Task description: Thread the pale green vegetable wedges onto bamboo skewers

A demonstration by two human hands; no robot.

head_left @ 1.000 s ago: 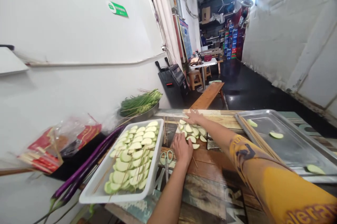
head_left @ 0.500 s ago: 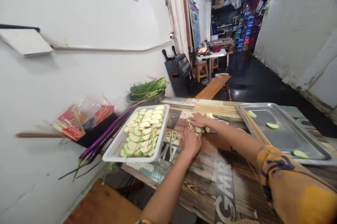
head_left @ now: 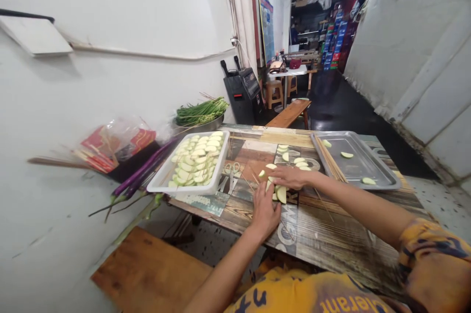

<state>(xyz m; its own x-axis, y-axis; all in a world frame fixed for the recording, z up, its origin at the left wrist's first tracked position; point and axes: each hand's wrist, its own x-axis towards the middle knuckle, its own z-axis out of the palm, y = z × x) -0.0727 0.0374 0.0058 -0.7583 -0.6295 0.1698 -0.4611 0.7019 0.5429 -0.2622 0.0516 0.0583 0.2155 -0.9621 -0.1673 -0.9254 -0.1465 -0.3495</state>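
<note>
My right hand (head_left: pixel 292 176) lies flat, fingers stretched, over a small heap of pale green eggplant slices (head_left: pixel 280 193) on the wooden table (head_left: pixel 331 234). My left hand (head_left: pixel 265 209) rests palm down just beside the same slices, fingers curved against them. More slices (head_left: pixel 298 161) are scattered farther back on the table. Thin bamboo skewers (head_left: pixel 250 175) lie loose near the hands. Scissors (head_left: pixel 231 171) lie left of the hands, next to a white tray (head_left: pixel 184 188) full of slices.
A metal tray (head_left: pixel 382 180) with skewers and a few slices sits at the right. Long purple eggplants (head_left: pixel 143 173) and a bowl of green chives (head_left: pixel 198 113) line the wall side. A wooden bench (head_left: pixel 147 273) stands below left. Stools and a table are down the corridor.
Both hands dragged a heap of slices from the far part of the table toward the near edge. The view pulled back, showing the bench and my lap.
</note>
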